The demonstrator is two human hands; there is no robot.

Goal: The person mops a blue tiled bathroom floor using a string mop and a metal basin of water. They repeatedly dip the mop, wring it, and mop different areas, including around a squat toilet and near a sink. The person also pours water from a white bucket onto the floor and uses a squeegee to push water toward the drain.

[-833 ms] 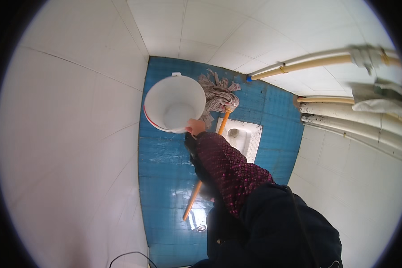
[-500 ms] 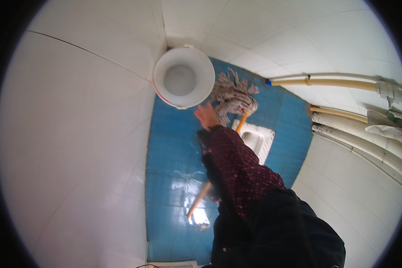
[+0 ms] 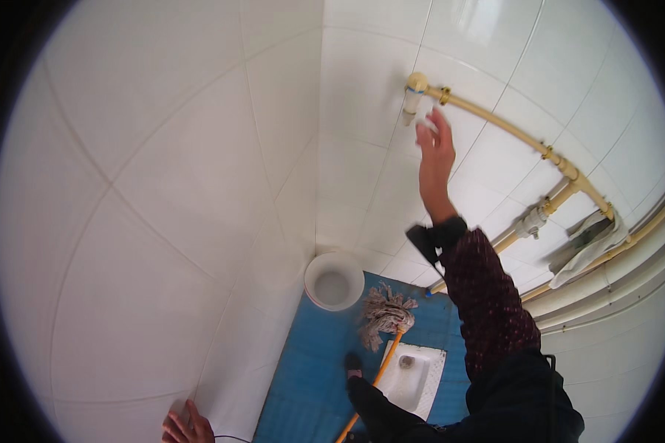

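Observation:
My right hand is raised with its fingers apart and slightly bent, holding nothing. Its fingertips are just below a cream tap on the tiled wall; whether they touch it I cannot tell. At the lower left, my left hand rests against the white wall with its fingers spread. A white bucket stands in the floor corner, and what it contains is hard to make out. Beside it lies the grey string head of a mop, its orange handle running toward me past my leg.
A white squat toilet is set in the blue floor. Cream pipes run along the right wall, with a cloth hanging over them. My foot stands left of the mop handle.
My right hand has gone up from beside the bucket to the tap. My left hand has come into view on the wall. The view has tilted upward.

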